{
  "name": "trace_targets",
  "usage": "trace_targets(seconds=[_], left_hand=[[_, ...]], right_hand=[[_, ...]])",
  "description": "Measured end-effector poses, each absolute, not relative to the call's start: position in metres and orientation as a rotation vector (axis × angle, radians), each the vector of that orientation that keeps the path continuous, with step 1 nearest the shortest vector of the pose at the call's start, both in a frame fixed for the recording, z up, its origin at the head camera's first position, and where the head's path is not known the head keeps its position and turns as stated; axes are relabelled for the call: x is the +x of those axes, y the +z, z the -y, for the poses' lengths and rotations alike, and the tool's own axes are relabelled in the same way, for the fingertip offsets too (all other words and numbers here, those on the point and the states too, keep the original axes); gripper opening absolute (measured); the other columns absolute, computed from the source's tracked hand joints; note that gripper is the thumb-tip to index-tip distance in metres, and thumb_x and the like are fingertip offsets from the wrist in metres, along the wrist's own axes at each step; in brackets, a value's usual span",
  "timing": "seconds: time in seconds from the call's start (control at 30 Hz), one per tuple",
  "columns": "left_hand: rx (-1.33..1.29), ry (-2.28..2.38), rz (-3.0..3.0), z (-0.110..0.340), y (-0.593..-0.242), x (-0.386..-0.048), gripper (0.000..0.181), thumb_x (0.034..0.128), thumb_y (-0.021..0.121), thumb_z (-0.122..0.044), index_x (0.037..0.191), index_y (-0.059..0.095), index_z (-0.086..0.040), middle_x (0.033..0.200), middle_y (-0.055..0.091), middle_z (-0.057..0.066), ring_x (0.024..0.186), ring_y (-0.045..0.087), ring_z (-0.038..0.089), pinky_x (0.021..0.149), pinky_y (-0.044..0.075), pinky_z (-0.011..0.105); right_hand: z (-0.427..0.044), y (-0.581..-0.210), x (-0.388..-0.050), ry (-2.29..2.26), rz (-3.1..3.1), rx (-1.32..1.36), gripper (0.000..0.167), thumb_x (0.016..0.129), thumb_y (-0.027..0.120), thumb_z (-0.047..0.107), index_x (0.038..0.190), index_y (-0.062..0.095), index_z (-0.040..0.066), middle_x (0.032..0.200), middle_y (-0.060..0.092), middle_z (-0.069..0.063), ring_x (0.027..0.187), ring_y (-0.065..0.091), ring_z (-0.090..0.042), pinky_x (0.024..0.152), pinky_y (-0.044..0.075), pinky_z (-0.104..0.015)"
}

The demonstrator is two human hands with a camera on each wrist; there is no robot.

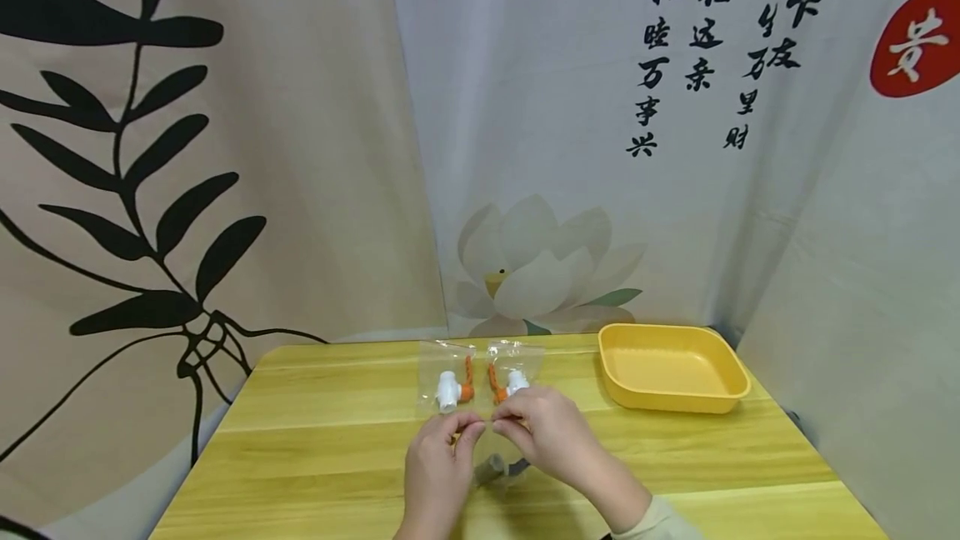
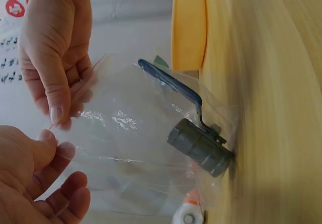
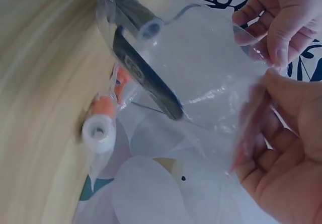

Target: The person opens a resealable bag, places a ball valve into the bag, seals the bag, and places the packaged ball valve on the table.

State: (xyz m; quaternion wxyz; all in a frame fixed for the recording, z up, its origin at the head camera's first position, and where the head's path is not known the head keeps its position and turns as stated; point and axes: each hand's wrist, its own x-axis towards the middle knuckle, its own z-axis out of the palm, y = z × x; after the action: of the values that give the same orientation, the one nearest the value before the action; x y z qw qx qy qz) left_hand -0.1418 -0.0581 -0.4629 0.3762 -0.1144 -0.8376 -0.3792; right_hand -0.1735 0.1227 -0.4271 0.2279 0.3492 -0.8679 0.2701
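Observation:
A clear zip bag hangs between my hands, its top edge pinched on both sides. My left hand pinches it between thumb and forefinger; close beside, my right hand does likewise, fingertips nearly touching. Low in the bag sits a grey ball valve with a dark lever handle. In the left wrist view the valve's lower end is by the tabletop; whether it touches I cannot tell. In the head view my hands partly hide the bag.
Behind my hands, two clear bags on the wooden table each hold a white valve with an orange handle, a left valve and a right valve. A yellow tray stands at the back right, before a printed curtain.

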Motion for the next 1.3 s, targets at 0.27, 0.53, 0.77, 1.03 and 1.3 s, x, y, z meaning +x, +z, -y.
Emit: trace_targets(seconds=[0.27,0.53,0.77,1.03,1.3], left_hand=[[-0.201,-1.063,2.216,0.060,-0.464,-0.142,0.007,0.0867,0.086,-0.016,0.088,0.079,-0.018,0.086,0.077,-0.007,0.081,0.068,0.007,0.068,0.056,0.023],[-0.252,-0.996,2.170,0.063,-0.464,-0.144,0.007,0.0842,0.087,-0.015,0.086,0.080,-0.016,0.084,0.077,-0.006,0.078,0.068,0.010,0.066,0.054,0.026],[-0.351,-0.848,2.094,0.064,-0.464,-0.149,0.013,0.0793,0.090,-0.012,0.084,0.079,-0.015,0.082,0.079,-0.006,0.077,0.069,0.011,0.066,0.057,0.027],[-0.405,-0.782,2.115,0.063,-0.461,-0.147,0.014,0.0822,0.088,-0.013,0.086,0.075,-0.017,0.082,0.076,-0.009,0.077,0.066,0.011,0.065,0.054,0.026],[-0.344,-0.879,2.157,0.062,-0.462,-0.145,0.014,0.0819,0.089,-0.016,0.084,0.075,-0.018,0.080,0.074,-0.012,0.079,0.066,0.009,0.065,0.054,0.024]], right_hand=[[-0.121,-0.433,-0.172,0.900,2.409,0.952,0.009,0.098,0.080,0.022,0.091,0.080,0.017,0.088,0.078,0.008,0.079,0.064,0.003,0.070,0.056,-0.018],[-0.120,-0.435,-0.171,0.930,2.397,0.962,0.004,0.097,0.080,0.017,0.094,0.080,0.017,0.089,0.078,0.007,0.079,0.063,0.003,0.069,0.057,-0.022],[-0.119,-0.436,-0.169,0.972,2.420,0.929,0.004,0.098,0.079,0.018,0.094,0.079,0.019,0.090,0.077,0.008,0.078,0.058,0.004,0.068,0.054,-0.019],[-0.119,-0.437,-0.168,0.986,2.399,0.915,0.005,0.098,0.079,0.018,0.093,0.078,0.019,0.089,0.076,0.009,0.077,0.057,0.004,0.066,0.053,-0.019],[-0.117,-0.440,-0.167,0.946,2.351,0.957,0.006,0.099,0.078,0.021,0.095,0.079,0.016,0.091,0.079,0.007,0.080,0.063,0.003,0.069,0.056,-0.020]])
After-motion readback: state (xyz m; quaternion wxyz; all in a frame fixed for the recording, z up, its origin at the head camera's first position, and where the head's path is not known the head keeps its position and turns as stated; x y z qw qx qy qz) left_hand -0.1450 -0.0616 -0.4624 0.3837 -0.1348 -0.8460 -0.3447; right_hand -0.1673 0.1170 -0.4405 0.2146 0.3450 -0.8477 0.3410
